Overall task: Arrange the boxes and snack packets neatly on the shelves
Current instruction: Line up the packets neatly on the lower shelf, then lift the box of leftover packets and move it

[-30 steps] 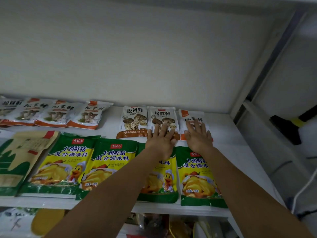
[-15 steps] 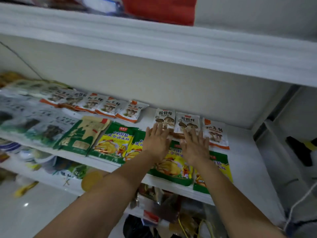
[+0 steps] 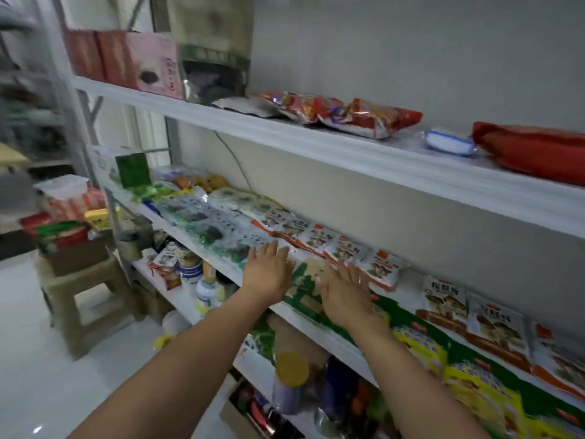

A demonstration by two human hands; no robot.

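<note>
Both my arms reach to the middle shelf (image 3: pixel 221 264). My left hand (image 3: pixel 267 269) hovers flat with straight fingers over clear packets of dark greens (image 3: pixel 228 245). My right hand (image 3: pixel 343 293) is spread flat over a green and beige packet (image 3: pixel 305 285). A row of white mushroom packets (image 3: pixel 335 245) lies along the back of the shelf, and more (image 3: pixel 493 321) lie to the right. Yellow and green chicken seasoning packets (image 3: pixel 474 384) line the front at the right. Neither hand holds anything.
The top shelf (image 3: pixel 348 150) carries red and pink boxes (image 3: pixel 126 58), a dark bag (image 3: pixel 215 74), red snack bags (image 3: pixel 342 114) and a red packet (image 3: pixel 535 150). Jars and bottles (image 3: pixel 202 280) stand on lower shelves. A stool (image 3: pixel 82 289) with a loaded carton stands on the floor at left.
The view has swung left and pulled back. Both hands have slid left along the shelf, off the chicken and mushroom packets, onto the green and beige packet and the greens.
</note>
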